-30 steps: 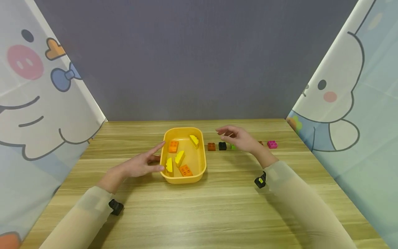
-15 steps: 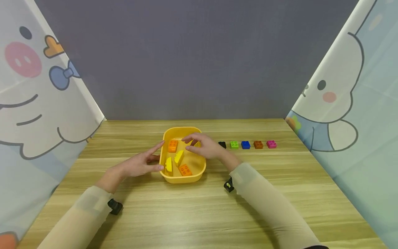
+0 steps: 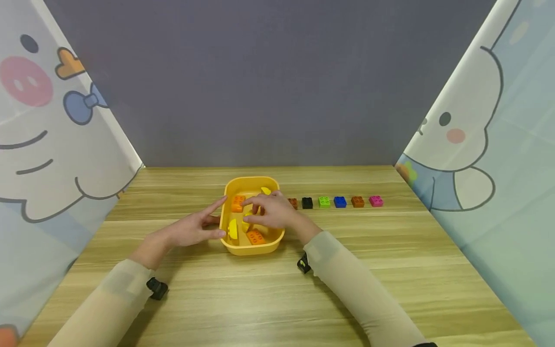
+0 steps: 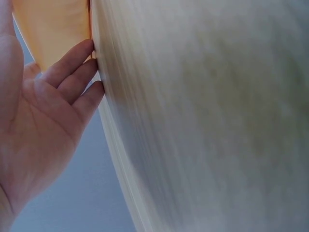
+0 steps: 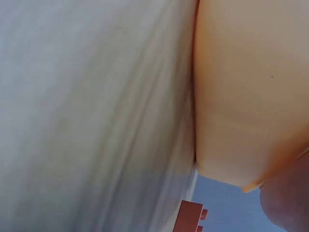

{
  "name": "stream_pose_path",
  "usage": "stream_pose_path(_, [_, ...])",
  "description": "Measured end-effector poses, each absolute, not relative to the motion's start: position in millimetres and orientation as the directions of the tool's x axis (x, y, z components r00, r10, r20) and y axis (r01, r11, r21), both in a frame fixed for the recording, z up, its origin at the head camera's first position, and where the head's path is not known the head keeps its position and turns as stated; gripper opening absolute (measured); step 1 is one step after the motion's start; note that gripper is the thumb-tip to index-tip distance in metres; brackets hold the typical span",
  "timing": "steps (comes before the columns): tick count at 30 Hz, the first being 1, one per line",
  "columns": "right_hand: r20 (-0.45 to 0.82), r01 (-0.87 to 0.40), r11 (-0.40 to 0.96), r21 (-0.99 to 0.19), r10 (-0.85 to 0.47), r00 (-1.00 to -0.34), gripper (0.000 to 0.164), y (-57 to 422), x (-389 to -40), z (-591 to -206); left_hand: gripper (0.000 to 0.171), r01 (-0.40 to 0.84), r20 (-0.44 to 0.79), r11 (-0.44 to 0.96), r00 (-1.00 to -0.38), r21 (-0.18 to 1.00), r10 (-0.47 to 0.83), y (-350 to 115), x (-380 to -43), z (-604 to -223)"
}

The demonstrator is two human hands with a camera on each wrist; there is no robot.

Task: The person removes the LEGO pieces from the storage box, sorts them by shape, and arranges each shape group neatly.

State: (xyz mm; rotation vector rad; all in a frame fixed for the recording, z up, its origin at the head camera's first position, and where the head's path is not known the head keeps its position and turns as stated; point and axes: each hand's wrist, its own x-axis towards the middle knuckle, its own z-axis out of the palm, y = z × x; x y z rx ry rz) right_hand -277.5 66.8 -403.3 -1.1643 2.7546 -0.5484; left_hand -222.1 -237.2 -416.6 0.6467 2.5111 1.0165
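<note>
An orange-yellow plastic bin (image 3: 253,250) stands on the table. My left hand (image 3: 191,231) steadies its left side with spread fingers; in the left wrist view the fingertips lie along the bin's outer wall. Reaching over the bin's right rim, my right hand (image 3: 273,211) has thumb and fingers parted around a yellow half-round block (image 3: 246,225) inside, partly hidden by the hand. Also in the bin are another yellow half-round block (image 3: 233,229) at the left, a third (image 3: 265,191) at the back, and two orange studded bricks, one at the front (image 3: 256,237) and one farther back (image 3: 237,204).
Right of the bin runs a row of small studded bricks: brown (image 3: 293,203), partly behind my right hand, black (image 3: 307,203), lime green (image 3: 324,202), blue (image 3: 340,202), another brown (image 3: 357,202) and pink (image 3: 376,201). A dark grey panel (image 3: 269,86) rises behind the table.
My right hand has swung left from above the brick row to the bin and lowered into it at the yellow block. The left hand has stayed at the bin's side.
</note>
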Motion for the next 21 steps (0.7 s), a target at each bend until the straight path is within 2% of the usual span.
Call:
stream_pose_path(5, [-0.021,-0.683,0.686,-0.252,-0.709,-0.705,0.053,62.8,-276.5,-402.8,0.104,0.281,-0.148,0.640,-0.834,0.715,0.532,-237.8,-220.7,-414.4])
stream_pose_path(8, [-0.042,-0.675,0.699,-0.237,-0.702,-0.711,0.056,62.0,-275.9,-402.7,0.104,0.282,-0.147,0.637,-0.833,0.717,0.534,-238.1,-220.2,-414.0])
stream_pose_path(16, [-0.046,-0.649,0.712,-0.269,-0.682,-0.730,0.057,62.1,-275.0,-402.6,0.104,0.296,-0.138,0.636,-0.829,0.713,0.541,-238.3,-220.4,-414.7])
stream_pose_path(21, [-0.020,-0.618,0.708,-0.343,-0.663,-0.748,0.051,63.6,-276.2,-403.9,0.104,0.295,-0.138,0.638,-0.832,0.711,0.538,-237.5,-220.8,-414.3])
